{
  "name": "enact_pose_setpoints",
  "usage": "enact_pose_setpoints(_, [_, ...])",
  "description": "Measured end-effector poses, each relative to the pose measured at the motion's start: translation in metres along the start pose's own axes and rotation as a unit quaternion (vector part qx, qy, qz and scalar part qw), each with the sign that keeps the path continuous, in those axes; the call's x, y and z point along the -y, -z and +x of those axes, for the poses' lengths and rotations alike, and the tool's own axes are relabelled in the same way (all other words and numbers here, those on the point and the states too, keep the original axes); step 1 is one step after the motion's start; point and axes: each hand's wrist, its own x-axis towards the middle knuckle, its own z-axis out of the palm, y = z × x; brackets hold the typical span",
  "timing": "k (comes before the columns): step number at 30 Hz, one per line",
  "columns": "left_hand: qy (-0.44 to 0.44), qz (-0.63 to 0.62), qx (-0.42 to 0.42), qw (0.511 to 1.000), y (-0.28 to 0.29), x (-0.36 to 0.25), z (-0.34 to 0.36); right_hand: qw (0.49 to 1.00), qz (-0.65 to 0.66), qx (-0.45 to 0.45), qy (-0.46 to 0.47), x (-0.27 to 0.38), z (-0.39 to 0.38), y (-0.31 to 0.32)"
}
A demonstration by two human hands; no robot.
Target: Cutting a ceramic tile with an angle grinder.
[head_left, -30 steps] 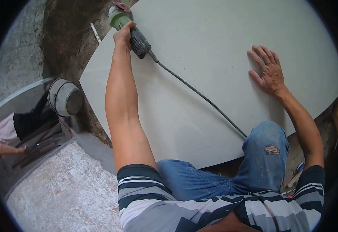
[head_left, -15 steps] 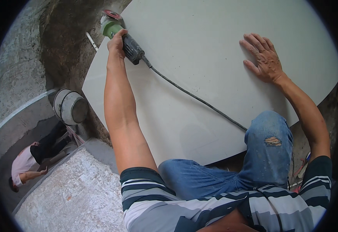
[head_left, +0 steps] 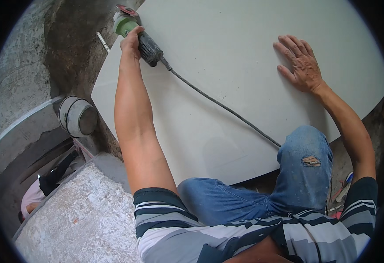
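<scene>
Far-left edge of the pale board (head_left: 231, 61), and the left hand (head_left: 131, 42) had its fingers round the grinder (head_left: 150, 51), likely hefty, rigid, best held mid-body, while the right hand (head_left: 305, 69) lay flat, fingers spread.

We've got rough grey concrete (head_left: 16, 61) out at ten o'clock, a dark brown earthy patch (head_left: 71, 52) beside it toward the middle, and a crusty whitish slab (head_left: 82, 210) at eight. Light's soft and kinda flat in here.
</scene>
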Motion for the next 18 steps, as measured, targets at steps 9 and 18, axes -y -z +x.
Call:
enact_pose_setpoints(9, [0.014,-0.001,0.016,1.0,0.0007,0.0038,0.006,1.0,-0.01,0.001,-0.005,-0.0026,-0.0012,-0.0016])
enact_pose_setpoints(18, [0.01,-0.003,0.024,1.0,0.0001,0.0042,0.0009,1.0,-0.015,0.0,-0.001,-0.0041,0.0026,0.0012])
